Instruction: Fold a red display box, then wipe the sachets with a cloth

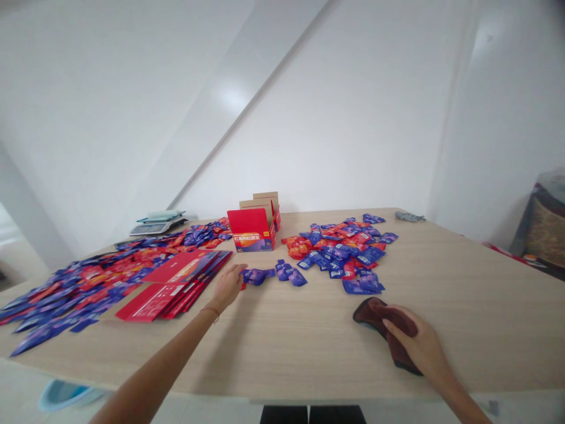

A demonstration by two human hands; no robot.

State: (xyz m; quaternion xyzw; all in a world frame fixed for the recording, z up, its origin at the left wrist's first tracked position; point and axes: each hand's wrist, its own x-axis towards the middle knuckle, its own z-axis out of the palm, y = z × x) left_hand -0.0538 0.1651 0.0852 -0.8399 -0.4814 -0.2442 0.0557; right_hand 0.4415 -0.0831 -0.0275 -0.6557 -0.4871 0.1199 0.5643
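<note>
My left hand (228, 287) is closed at the left end of some purple sachets (258, 276), its fingertips partly hidden. A bit of red shows under those fingers. Just to the right, a few more purple sachets (290, 273) lie flat on the table. My right hand (417, 341) grips a dark brown folded cloth (399, 347) with black edging, thumb on top, low over the table's near right part. Flattened red cartons (176, 285) are stacked to the left of my left hand.
Open red boxes (251, 231) stand at the back centre. Red and purple sachets (344, 247) form a pile right of centre, and a larger spread of sachets (101, 277) covers the left. A scale (158, 226) sits back left. Below the near edge is a blue basin (66, 394).
</note>
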